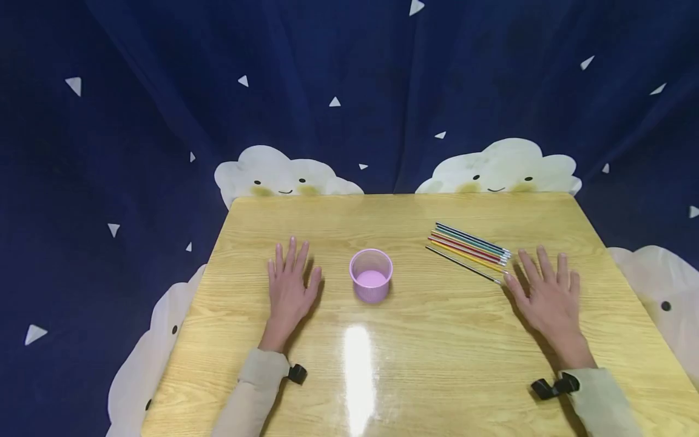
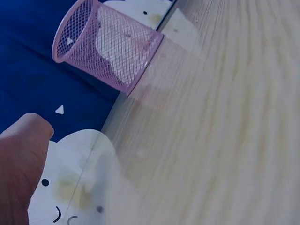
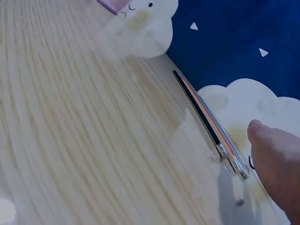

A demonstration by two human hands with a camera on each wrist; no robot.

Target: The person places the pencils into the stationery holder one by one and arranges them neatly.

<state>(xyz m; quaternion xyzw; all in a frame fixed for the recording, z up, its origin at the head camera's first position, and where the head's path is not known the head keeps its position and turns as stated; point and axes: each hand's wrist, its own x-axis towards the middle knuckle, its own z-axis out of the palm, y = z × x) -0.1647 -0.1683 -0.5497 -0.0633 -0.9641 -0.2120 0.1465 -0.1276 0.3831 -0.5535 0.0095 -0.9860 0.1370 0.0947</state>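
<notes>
A pink mesh pen cup (image 1: 372, 294) stands upright in the middle of the table, with its bare bottom showing through the mouth. To its left, the left hand (image 1: 288, 291) lies palm down with fingers spread, apart from the cup. The left wrist view has the thumb (image 2: 23, 159) below the cup's mesh wall (image 2: 115, 47). Several thin pencils (image 1: 471, 244), dark, green, red and yellow, lie side by side right of the cup. One black pencil (image 1: 461, 264) lies nearest the front. Palm down, the right hand (image 1: 551, 300) has its thumb tip right by the pencils' silvery ends.
The wooden table (image 1: 437, 364) bears a bright light reflection in front of the cup. Behind and beside it hangs a dark blue curtain (image 1: 306, 54) with white triangles and clouds. Black straps (image 1: 554, 386) hang at both sleeve cuffs.
</notes>
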